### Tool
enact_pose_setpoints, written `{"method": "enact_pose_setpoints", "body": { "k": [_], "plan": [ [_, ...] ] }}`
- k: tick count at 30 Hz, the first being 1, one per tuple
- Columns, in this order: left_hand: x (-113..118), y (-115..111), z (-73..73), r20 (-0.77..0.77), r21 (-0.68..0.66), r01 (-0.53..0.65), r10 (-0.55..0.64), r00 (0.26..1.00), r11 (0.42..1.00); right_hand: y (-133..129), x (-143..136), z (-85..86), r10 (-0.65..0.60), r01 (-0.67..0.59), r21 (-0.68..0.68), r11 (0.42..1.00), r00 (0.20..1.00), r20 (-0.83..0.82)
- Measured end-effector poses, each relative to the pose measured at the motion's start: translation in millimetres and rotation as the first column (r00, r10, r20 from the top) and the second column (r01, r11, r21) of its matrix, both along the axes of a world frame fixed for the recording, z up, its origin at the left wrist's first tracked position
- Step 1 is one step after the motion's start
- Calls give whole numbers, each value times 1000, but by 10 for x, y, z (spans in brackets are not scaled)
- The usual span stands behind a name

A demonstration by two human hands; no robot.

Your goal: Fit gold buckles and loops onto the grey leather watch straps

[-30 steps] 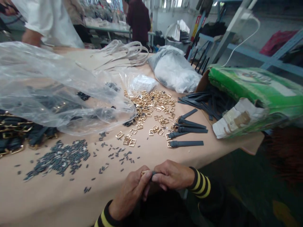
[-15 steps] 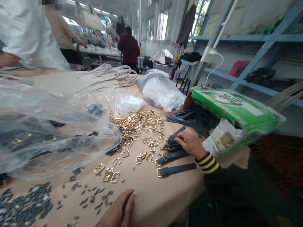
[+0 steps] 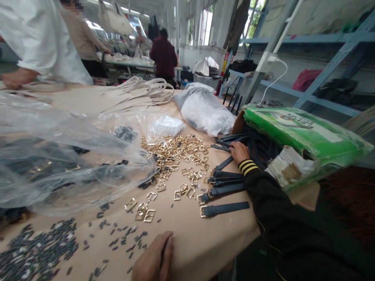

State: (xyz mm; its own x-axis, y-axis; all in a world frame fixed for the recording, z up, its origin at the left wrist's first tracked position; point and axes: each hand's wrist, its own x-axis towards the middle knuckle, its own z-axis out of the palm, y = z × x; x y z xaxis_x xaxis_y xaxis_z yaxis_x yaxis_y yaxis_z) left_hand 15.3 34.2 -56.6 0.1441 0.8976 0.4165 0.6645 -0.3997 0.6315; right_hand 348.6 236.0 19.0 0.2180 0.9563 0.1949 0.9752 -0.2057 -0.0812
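Observation:
My right hand point(image 3: 239, 152) is at the pile of dark straps point(image 3: 258, 144) by the mouth of the green box, fingers bent over a strap end; its fingertips are partly hidden. Nearer me lie several dark straps with gold buckles point(image 3: 225, 209), side by side. My left hand point(image 3: 155, 255) rests at the table's front, fingers pressed together, and whether it holds anything is hidden. Loose gold buckles point(image 3: 181, 148) are heaped mid-table, with a few scattered closer. Small dark loops point(image 3: 43, 246) cover the lower left.
A green box point(image 3: 307, 132) lies at the right edge of the table. Clear plastic bags point(image 3: 73, 171) spread over the left, and a white bag point(image 3: 205, 111) sits farther back. Pale straps point(image 3: 146, 91) lie at the far side. A person in white point(image 3: 49, 43) stands far left.
My right hand has moved from the buckled straps away to the loose strap pile by the box. My left hand keeps its place on the table. The view has shifted slightly.

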Motion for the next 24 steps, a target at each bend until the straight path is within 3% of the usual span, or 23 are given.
{"method": "enact_pose_setpoints", "body": {
  "k": [4,7,9,11,13,15,18,21,24],
  "plan": [
    [33,-8,167,130,-178,-3,27,991,984,-536,-458,248,204,-204,31,979,979,-15],
    [66,-29,317,390,-445,83,110,914,891,-1159,-978,250,630,-623,103,775,775,-47],
    [64,-51,397,601,-559,190,236,764,807,-1554,-1289,142,763,-754,121,646,637,-107],
    [30,-85,447,667,-607,228,331,668,762,-1857,-1512,-9,789,-773,161,613,588,-179],
    [-29,-139,468,654,-629,197,375,656,752,-2046,-1643,-147,762,-746,190,638,576,-297],
    [-94,-209,468,608,-627,117,389,692,770,-2146,-1714,-226,699,-712,190,676,538,-471],
    [-159,-314,449,527,-593,-3,391,754,805,-2213,-1791,-242,512,-686,99,721,431,-743],
    [-174,-382,430,511,-572,-20,375,774,820,-2251,-1883,-248,243,-709,-25,705,275,-930],
    [-182,-406,416,556,-574,14,377,741,819,-2276,-1951,-309,-40,-730,-80,678,72,-997]
  ]
}}
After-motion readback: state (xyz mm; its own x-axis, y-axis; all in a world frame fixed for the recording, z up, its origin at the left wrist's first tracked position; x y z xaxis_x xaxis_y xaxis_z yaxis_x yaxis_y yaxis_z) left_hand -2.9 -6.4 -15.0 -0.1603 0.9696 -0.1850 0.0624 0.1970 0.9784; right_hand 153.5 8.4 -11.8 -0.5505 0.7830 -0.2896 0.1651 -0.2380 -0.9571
